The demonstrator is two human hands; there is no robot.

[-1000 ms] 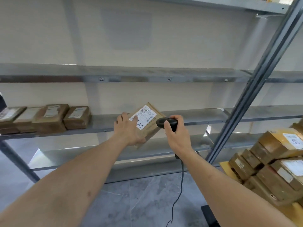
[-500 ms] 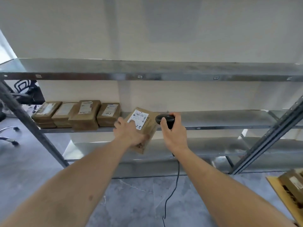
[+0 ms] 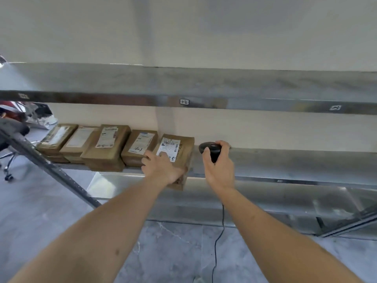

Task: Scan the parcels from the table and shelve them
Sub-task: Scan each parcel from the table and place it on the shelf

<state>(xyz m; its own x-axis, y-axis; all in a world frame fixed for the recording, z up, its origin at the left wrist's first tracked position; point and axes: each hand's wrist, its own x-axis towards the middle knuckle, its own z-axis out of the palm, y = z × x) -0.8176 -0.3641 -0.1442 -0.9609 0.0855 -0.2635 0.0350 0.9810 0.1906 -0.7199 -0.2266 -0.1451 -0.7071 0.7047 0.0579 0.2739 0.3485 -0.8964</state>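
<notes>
the left hand (image 3: 161,167) is gripping a flat brown paper-wrapped parcel with a white printed label (image 3: 177,154), fingers lying across the label and the thumb side tucked under the near end. the parcel is lying at the front of the middle galvanised metal shelf (image 3: 285,162), its near end sticking out past the shelf edge, and it is sitting just beside the right end of a row of four similar brown labelled parcels (image 3: 106,148) lined up along the same shelf. handwritten digits are showing on the label just right of the fingers.

the right hand (image 3: 219,168) is curling around a black handheld barcode scanner (image 3: 210,150), holding it upright just to the right of the parcel, apart from it. a thin black cable (image 3: 221,231) is hanging from the scanner down toward the grey marbled tile floor (image 3: 173,252).

above, another metal shelf (image 3: 183,84) is carrying small tags on its front lip. a slanting perforated metal upright (image 3: 51,170) is crossing the left side, and part of a wheeled office chair (image 3: 9,166) is showing beyond it.
</notes>
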